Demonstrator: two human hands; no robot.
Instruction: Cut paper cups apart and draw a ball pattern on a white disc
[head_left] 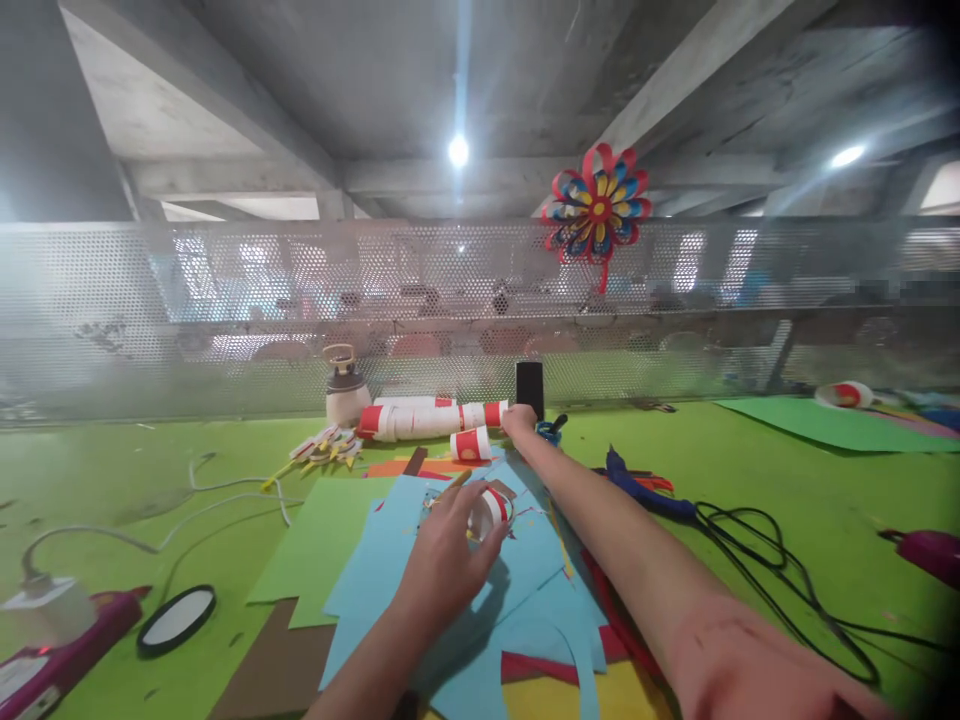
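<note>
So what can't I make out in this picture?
In the head view:
Whether the right hand grips the cup stack: the hand hides it.
Part of the nearest cup: left hand covers it.
Power strip: left edge cuts it off.
Things behind the mesh fence: blurred.

Left grip curls nearby; right grip extends farther forward.

A bright green tabletop spreads in front of me, reaching a perforated metal screen along its far side. Through the holes I make out pale patches of light and blurred reddish shapes too indistinct to name. Above me is a grey concrete ceiling with a left beam and a right beam. A round lamp glares far ahead, a second lamp far right; daylight-bright openings show far left.
</note>
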